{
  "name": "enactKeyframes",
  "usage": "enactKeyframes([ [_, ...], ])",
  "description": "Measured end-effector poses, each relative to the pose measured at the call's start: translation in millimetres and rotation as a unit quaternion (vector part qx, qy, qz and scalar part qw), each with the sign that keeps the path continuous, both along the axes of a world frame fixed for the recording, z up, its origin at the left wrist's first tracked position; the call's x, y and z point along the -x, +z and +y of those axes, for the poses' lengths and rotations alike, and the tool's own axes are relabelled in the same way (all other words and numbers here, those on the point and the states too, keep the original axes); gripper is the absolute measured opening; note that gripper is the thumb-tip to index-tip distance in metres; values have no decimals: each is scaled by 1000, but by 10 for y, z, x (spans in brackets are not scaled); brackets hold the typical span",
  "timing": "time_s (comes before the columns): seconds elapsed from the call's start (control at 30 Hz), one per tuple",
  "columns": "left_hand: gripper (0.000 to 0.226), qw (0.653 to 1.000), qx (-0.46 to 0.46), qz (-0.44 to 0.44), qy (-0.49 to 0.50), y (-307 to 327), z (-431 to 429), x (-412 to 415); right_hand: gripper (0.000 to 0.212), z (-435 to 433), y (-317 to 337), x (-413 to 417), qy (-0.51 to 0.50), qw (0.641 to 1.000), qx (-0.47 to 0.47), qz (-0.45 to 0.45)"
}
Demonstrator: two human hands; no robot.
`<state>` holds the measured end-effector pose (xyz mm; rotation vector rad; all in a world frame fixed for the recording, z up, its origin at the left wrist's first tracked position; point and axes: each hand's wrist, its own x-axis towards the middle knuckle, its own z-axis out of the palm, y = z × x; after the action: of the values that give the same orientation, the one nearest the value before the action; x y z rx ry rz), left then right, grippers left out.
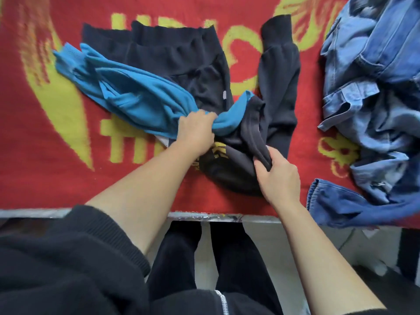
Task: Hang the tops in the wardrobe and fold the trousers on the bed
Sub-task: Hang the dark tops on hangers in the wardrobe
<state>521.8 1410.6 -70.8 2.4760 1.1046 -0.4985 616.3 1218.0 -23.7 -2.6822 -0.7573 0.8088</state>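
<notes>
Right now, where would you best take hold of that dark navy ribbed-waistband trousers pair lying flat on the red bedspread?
Probably at the dark navy trousers waistband, one hand toward each end, reaching across from the near bed edge: it lies flat, straight and uncovered, while the blue top covers the lower part.

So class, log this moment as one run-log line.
left hand: gripping blue top | right hand: gripping dark garment | jeans: piled, untouched

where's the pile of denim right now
In the head view the denim pile lies on the right side of the red bedspread, just right of the black sweatshirt, with one blue leg hanging over the bed's near edge.
</notes>
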Motion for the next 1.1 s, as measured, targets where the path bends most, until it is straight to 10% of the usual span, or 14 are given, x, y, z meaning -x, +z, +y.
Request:
enactKeyframes([
  [0.2,22,978,108,-47,171,732,-292,983,23,223,611,336,38,993,-87,72],
  [0.5,47,949,18,-220,223,2585,-33,1904,39,878,2648,647,102,929,-344,93],
  [0.87,22,767,-18,-514,383,4084,-721,1991,38,785,4362,684,322,824,-462,57],
  [0.97,18,715,-123,-526,444,4183,-1135,2152,38,638,4387,780,371,827,-420,47],
  [1.1,20,700,-255,-425,515,4152,-1786,2686,19,460,4266,1139,544,825,-113,102],
])
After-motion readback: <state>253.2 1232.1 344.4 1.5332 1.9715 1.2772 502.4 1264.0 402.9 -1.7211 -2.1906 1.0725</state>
